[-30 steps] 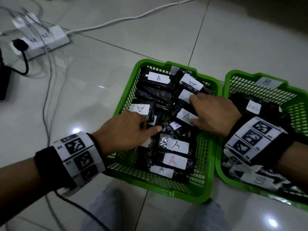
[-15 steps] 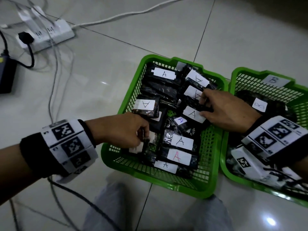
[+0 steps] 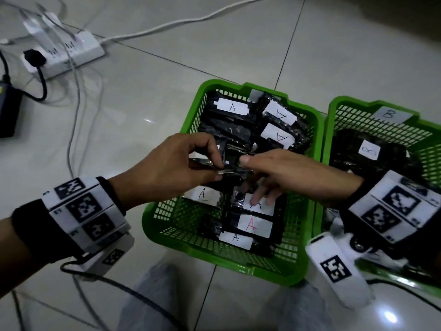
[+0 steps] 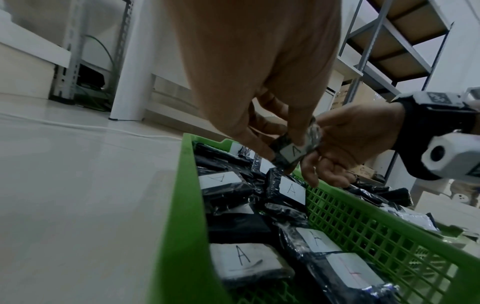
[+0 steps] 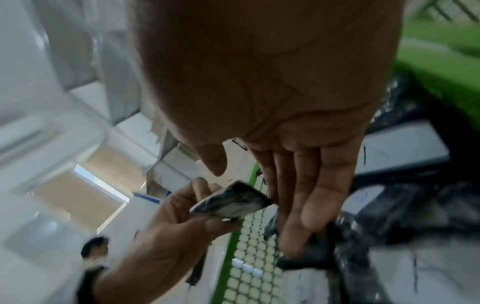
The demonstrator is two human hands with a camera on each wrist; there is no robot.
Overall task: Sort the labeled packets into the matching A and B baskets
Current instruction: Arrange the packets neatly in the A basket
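Two green baskets stand side by side on the floor: the A basket [image 3: 148, 220] on the left, the B basket [image 3: 334, 108] on the right. The A basket holds several black packets with white A labels [image 3: 232, 107], one lettered in red [image 3: 253, 224]. A packet marked B [image 3: 368, 150] lies in the right basket. My left hand [image 3: 218, 168] pinches a black packet [image 4: 293, 152] with an A label above the A basket. My right hand [image 3: 250, 180] is beside it with straight fingers [image 5: 311, 195]. One finger touches the packet's end [image 5: 228, 203], and the thumb is apart.
A white power strip [image 3: 64, 53] with plugs and loose cables lies on the tiled floor at far left, next to a black adapter [image 3: 7, 111]. My knees [image 3: 155, 302] are just in front of the baskets. Metal shelving [image 4: 389, 41] stands beyond.
My left hand has picked a packet from the A basket's left side and lifted it over the middle. My right hand left the packets at the basket's right and came across to meet it.
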